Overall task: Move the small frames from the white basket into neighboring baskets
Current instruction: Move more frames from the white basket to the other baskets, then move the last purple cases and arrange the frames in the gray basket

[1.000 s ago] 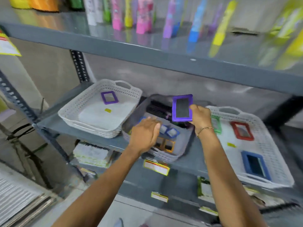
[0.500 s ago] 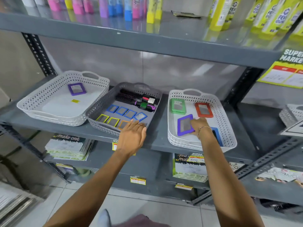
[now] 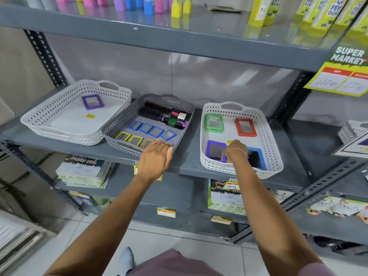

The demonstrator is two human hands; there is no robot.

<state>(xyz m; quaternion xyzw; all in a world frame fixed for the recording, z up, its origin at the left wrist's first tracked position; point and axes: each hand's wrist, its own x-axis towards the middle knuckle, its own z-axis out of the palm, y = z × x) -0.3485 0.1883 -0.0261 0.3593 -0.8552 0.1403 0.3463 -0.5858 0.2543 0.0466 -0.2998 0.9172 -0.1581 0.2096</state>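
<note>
A placing step is judged to be in hand. The right hand (image 3: 236,149) rests on the purple frame (image 3: 216,150) lying in the right basket (image 3: 272,144); whether it is gripped cannot be told. The left hand (image 3: 156,157) lies open and flat at the grey basket (image 3: 121,124), over the orange frame (image 3: 147,143). Release is called for next, then a fresh pick.

Three baskets sit in a row on the shelf. The left white basket (image 3: 59,116) holds one purple frame (image 3: 92,102) lying flat. The grey middle basket (image 3: 127,116) holds small frames in two rows – four blue (image 3: 151,130), then yellow (image 3: 129,138) and orange. The right white basket (image 3: 266,136) holds four – green (image 3: 214,122), red (image 3: 245,127), purple (image 3: 216,150), blue (image 3: 256,157) – all flat.
</note>
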